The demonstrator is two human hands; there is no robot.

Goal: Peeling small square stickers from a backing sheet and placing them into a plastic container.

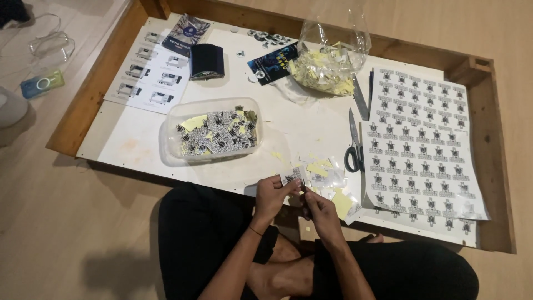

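My left hand (270,195) pinches a small cut-out sticker (291,176) between thumb and fingers, just over the near edge of the white board (133,141). My right hand (321,213) has its fingertips pressed together on the sticker's corner. Just past them lie little paper scraps (326,176). Scissors (353,145) rest beside a big sticker sheet (422,139) at the right edge. A clear tub of cut stickers (214,132) sits to the left.
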